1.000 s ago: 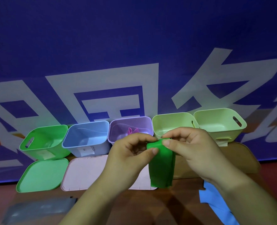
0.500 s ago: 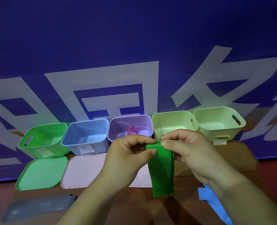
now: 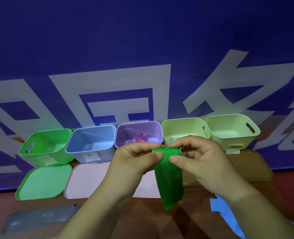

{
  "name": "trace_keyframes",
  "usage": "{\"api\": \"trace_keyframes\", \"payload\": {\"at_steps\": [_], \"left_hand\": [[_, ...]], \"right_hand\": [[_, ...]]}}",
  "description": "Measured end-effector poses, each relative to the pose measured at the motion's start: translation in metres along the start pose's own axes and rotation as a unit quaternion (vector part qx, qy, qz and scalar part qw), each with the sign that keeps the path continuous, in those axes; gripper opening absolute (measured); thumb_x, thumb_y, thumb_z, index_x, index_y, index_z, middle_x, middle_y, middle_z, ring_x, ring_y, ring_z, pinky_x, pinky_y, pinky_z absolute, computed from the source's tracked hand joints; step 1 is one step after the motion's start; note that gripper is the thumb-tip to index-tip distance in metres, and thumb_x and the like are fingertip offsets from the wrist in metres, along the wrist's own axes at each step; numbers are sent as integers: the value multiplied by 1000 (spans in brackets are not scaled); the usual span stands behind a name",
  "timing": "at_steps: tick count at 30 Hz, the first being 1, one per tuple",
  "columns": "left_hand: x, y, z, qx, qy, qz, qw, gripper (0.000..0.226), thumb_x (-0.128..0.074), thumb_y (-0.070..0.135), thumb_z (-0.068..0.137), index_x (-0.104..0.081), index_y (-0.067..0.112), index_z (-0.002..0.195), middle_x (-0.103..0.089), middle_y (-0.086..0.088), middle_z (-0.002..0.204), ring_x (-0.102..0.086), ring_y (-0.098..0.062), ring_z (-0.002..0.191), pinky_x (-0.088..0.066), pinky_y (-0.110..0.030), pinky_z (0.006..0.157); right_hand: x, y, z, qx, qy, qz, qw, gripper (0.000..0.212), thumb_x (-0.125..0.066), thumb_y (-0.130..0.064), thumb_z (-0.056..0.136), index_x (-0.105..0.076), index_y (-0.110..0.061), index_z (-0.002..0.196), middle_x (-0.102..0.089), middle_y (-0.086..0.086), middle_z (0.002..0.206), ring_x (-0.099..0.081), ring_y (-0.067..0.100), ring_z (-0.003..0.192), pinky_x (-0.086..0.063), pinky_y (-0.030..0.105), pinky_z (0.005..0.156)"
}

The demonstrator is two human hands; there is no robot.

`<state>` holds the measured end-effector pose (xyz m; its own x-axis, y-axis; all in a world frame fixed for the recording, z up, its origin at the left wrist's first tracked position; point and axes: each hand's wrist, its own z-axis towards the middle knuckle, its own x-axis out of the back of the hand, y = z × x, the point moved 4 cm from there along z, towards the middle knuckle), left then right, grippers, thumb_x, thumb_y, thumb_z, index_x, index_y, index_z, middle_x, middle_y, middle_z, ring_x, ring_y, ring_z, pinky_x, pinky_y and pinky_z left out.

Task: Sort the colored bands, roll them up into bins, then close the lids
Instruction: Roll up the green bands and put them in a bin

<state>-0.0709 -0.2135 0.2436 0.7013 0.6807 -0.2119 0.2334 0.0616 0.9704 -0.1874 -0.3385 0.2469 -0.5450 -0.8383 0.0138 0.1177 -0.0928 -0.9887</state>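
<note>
Colour inventory: bins, lids, bands and backdrop.

Bins in the row, left to right: bright green bin (image 3: 46, 145), pale blue bin (image 3: 91, 142), lilac bin (image 3: 139, 133) containing a pink band (image 3: 140, 137), and two pale yellow-green bins (image 3: 180, 130) (image 3: 232, 128). Lids in front: mint green lid (image 3: 42, 181), pale pink lid (image 3: 85, 180), tan lid (image 3: 249, 166). Held band (image 3: 170, 180): solid dark green, no pattern. Loose band at right (image 3: 223, 214): plain blue. Grey band (image 3: 37, 218) at left. Backdrop (image 3: 142, 40): deep blue with large white characters. Table (image 3: 142, 221): reddish brown.
</note>
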Motion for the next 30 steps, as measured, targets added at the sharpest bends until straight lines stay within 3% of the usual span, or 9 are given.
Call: {"api": "trace_keyframes", "payload": {"at_steps": [8, 13, 17, 25, 30], "left_hand": [[10, 2, -3, -23, -15, 30, 999, 21, -70, -4, 82, -79, 12, 92, -77, -12, 94, -74, -24, 85, -60, -31, 78], [23, 7, -7, -65, -21, 51, 996, 25, -70, -7, 81, -75, 6, 102, -78, -6, 93, -73, -14, 86, -56, -20, 75], [39, 10, -9, -90, -26, 63, 994, 26, -72, -5, 80, -76, 8, 102, -78, -5, 96, -74, -18, 92, -55, -20, 78], [82, 20, -14, -106, -18, 49, 993, 33, -73, -8, 75, -80, 20, 93, -78, -7, 94, -74, -18, 87, -57, -23, 77], [116, 29, -17, -95, -14, 60, 994, 33, -72, -11, 77, -77, 15, 96, -78, -6, 93, -73, -17, 86, -56, -22, 76]], "right_hand": [[-11, -4, -3, 7, 26, -7, 1000, 27, -72, 10, 78, -73, -15, 89, -76, 4, 83, -73, 14, 75, -55, 21, 69], [-24, -2, 1, -13, 37, 2, 999, 22, -71, 8, 80, -72, -12, 90, -75, 3, 77, -72, 11, 73, -55, 19, 68], [-40, -2, 5, -27, 37, 21, 999, 18, -71, 7, 79, -72, -8, 90, -75, 2, 77, -71, 10, 72, -53, 18, 68], [-86, 3, 19, -110, 48, 111, 987, 12, -67, 7, 82, -70, -2, 90, -73, 11, 75, -70, 18, 68, -55, 23, 60], [-121, 5, 28, -167, 41, 128, 977, 8, -68, 2, 83, -72, -4, 88, -72, 18, 81, -68, 27, 74, -58, 37, 70]]}}
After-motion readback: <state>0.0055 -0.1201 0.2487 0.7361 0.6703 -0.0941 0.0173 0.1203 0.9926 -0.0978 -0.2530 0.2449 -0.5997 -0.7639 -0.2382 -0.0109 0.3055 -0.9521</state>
